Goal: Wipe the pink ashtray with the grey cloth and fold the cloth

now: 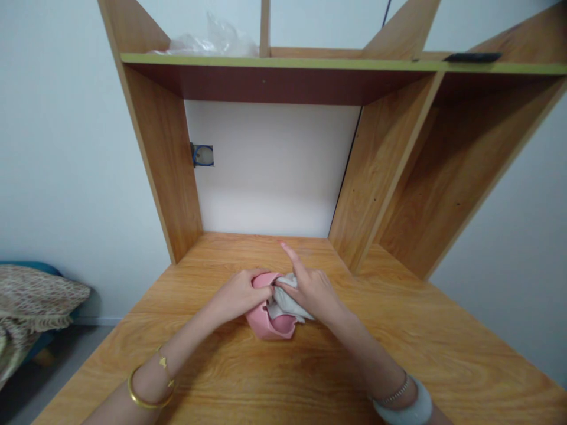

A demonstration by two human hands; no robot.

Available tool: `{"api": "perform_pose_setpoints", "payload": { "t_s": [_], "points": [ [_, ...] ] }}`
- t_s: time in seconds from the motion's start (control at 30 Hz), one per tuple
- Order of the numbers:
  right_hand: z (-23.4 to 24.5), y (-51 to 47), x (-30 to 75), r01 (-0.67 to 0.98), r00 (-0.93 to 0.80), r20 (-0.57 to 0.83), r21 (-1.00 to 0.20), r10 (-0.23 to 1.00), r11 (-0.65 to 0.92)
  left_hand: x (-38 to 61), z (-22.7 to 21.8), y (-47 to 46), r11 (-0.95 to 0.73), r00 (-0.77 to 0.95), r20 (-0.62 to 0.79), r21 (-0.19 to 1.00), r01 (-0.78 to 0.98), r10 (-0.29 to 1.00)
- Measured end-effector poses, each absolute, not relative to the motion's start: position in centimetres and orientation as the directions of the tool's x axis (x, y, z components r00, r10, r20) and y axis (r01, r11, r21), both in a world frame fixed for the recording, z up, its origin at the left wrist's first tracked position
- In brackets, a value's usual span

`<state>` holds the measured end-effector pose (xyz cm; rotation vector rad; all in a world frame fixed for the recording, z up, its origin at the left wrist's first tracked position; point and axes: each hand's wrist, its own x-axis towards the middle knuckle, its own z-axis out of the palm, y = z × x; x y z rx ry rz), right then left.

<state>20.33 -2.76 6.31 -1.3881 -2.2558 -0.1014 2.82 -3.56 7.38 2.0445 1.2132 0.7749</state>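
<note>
Head view: pink hollow container [269,329] sat mid-desk [283,378], on grained wood. Left hand [241,295] gripped its left wall; right hand [315,292] held crumpled grey cloth [289,304] at opening, index pointing far. Container looked smooth, stiff, curved, rim notched; cloth soft, thin. Judged: firm left hold, cloth pressed snugly into curves, worked best. Cloth's depth inside: couldn't tell.

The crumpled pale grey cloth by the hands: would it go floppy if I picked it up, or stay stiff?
The crumpled pale grey cloth would probably flop, because it folds softly under the right hand. It looks thin, so it's likely light. It might catch on the pink, hollow, plastic-looking container, whose uneven rim is close by.
</note>
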Motion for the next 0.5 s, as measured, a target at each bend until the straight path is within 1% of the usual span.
{"api": "perform_pose_setpoints", "payload": {
  "t_s": [0.07,0.17,0.23,0.33,0.4,0.5],
  "points": [
    [6.7,-2.4,20.8,0.880,-0.302,0.388,-0.236,0.871,0.411,2.2,6.7,-3.0,-0.308,0.358,0.136,0.818,0.485,0.924],
    [7.2,-1.9,22.2,0.905,-0.213,0.304,-0.297,0.929,0.304,1.0,6.1,-2.4,-0.207,0.262,0.095,0.873,0.442,0.960],
    [7.3,-1.5,23.2,0.927,-0.174,0.237,-0.288,0.956,0.241,0.0,6.0,-2.2,-0.180,0.205,0.103,0.897,0.403,0.973],
    [6.7,-1.1,24.5,0.961,-0.132,0.116,-0.227,0.984,0.156,-1.5,5.9,-2.2,-0.137,0.119,0.101,0.927,0.350,0.988],
    [5.7,-0.8,24.9,0.962,-0.142,0.039,-0.230,0.989,0.148,-2.2,5.7,-2.1,-0.092,0.052,0.079,0.938,0.335,0.996],
    [4.0,-0.3,25.1,0.937,-0.202,-0.021,-0.294,0.979,0.187,-3.0,5.0,-1.7,-0.032,-0.025,0.042,0.950,0.311,0.999]
  ]
}}
